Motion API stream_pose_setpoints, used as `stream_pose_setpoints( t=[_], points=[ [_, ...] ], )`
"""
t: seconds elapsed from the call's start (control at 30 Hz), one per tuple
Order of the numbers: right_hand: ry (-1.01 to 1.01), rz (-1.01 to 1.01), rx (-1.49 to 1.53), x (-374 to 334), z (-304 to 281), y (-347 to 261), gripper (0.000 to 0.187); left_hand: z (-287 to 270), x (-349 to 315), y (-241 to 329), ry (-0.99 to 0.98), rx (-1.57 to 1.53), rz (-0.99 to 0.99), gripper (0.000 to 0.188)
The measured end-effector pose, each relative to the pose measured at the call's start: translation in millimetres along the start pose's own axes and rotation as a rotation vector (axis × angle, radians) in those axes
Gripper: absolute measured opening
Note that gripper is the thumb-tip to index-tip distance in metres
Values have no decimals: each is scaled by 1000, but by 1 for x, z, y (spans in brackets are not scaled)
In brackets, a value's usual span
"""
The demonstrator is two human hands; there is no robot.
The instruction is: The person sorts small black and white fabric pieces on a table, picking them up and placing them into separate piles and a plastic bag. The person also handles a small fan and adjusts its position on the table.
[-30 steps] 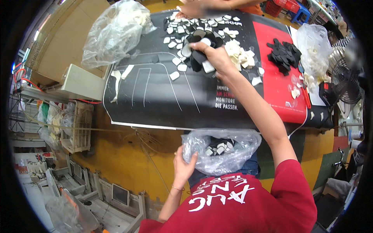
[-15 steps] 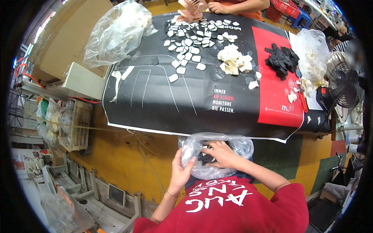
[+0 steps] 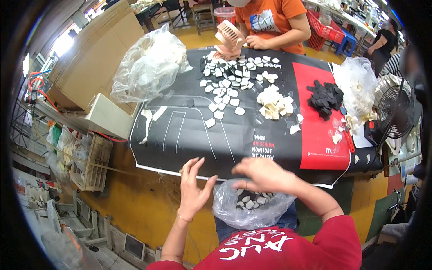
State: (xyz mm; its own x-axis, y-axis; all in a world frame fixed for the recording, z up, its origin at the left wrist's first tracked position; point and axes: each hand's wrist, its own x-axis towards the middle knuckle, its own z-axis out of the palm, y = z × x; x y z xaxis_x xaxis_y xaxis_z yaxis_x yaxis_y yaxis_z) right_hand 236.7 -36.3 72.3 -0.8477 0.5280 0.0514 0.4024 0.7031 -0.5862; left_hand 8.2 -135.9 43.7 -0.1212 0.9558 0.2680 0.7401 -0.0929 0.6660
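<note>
A clear plastic bag (image 3: 227, 209) rests on my lap, its mouth spread, with black and white rounded pads (image 3: 249, 202) inside. My left hand (image 3: 193, 186) is raised left of the bag at the table's front edge, fingers apart and holding nothing. Over the bag's far rim hovers my right hand (image 3: 263, 174), empty, its fingers stretched toward the left. Scattered across the black table cover (image 3: 189, 144) lie many white-faced pads with dark edges (image 3: 225, 83). To their right sit a heap of cream pieces (image 3: 274, 105) and a heap of black pieces (image 3: 325, 99).
At the far edge stand a pink fan (image 3: 229, 40) and a person in an orange shirt (image 3: 279, 22). Stuffed plastic bags lie at the far left (image 3: 150, 67) and right (image 3: 357, 83). A red-handled tool (image 3: 348, 139) and black fan (image 3: 393, 110) are at the right.
Both hands have come out of and off the bag and moved up toward the table. The bag's mouth now shows the pads inside. My view has tilted up.
</note>
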Motion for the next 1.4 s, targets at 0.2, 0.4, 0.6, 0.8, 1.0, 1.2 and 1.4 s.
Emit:
stream_pose_setpoints(
  t=[0.2,0.4,0.6,0.8,1.0,1.2,1.4],
  points=[
    [449,219,336,133,-85,141,52,62,87,-5,-67,169,105,86],
    [637,650,-127,201,-127,255,67,90,140,-15,-94,304,-46,102],
    [479,695,-110,226,-113,276,73,77,159,-38,-141,329,-58,91],
    [394,585,-53,230,-83,240,60,42,156,-75,-73,353,-63,71],
    [141,463,15,220,-78,190,63,36,153,-89,-85,309,27,63],
    [109,300,147,198,-54,137,90,38,162,-79,79,138,83,61],
    [238,281,-131,156,-46,129,134,26,238,-107,220,-22,79,58]
  ],
)
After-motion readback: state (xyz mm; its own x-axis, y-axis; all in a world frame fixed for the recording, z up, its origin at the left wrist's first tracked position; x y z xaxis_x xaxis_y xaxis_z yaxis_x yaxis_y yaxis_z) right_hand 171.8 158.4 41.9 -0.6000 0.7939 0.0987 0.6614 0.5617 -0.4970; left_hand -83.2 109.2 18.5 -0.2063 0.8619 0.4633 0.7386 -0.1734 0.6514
